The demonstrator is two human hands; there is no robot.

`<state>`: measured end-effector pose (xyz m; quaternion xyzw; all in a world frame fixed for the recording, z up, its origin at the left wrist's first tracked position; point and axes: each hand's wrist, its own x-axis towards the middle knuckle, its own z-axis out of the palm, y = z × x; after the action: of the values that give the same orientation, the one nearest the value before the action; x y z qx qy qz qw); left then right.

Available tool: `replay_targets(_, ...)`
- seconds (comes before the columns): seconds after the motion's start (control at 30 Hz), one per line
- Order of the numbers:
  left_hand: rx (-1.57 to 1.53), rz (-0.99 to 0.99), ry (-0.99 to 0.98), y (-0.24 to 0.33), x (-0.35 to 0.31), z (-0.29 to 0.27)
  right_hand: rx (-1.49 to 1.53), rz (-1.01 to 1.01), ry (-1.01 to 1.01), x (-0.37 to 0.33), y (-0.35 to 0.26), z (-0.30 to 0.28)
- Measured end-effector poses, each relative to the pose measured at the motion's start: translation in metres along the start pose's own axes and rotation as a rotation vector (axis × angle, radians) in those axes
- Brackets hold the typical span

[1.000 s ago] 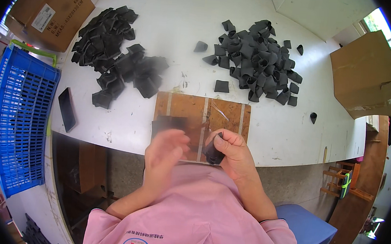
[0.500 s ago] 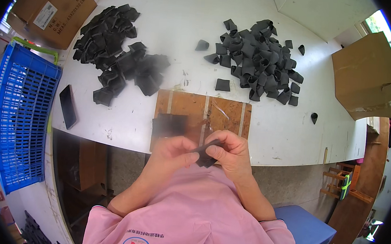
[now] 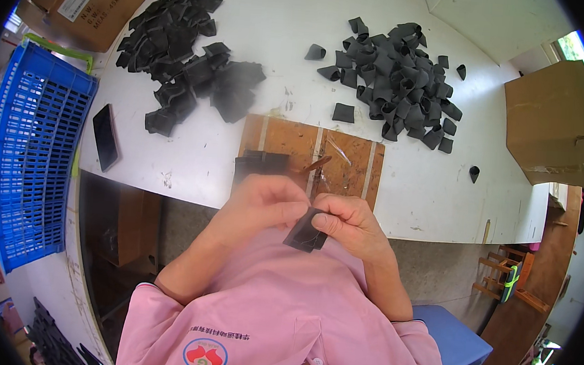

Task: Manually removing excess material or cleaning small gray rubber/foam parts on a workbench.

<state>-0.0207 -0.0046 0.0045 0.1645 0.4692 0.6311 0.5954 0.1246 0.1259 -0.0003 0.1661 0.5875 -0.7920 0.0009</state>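
Observation:
In front of my chest, just off the table's near edge, my right hand pinches a small flat black fabric piece between thumb and fingers. The piece hangs tilted, with thin pale lines across its face. My left hand, slightly blurred, has its thumb and fingertips closed at the piece's upper left edge. Beyond my hands lies a brown wooden board with pale strips. Flat black pieces rest on its left part, partly hidden by my left hand. A slim brown pointed object lies near the board's middle.
On the white table, flat black pieces form a heap at left, and curled black loops at right. A phone, a blue basket and cartons flank them. A blue stool stands below right.
The view has shifted, so the table sits higher. The black piece has turned to hang flatter and lower from my right hand. My left fingers have moved to its upper edge.

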Motion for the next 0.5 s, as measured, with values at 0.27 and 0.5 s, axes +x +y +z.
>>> replay_targets(0.27, 0.144, -0.097, -0.086, 0.006, -0.001, -0.006, -0.095, 0.006, -0.090, 0.006, -0.001, -0.002)
replay_targets(0.5, 0.143, 0.037, 0.072, -0.002, -0.001, 0.002, -0.846, -0.397, 0.719, 0.013, 0.003, 0.018)
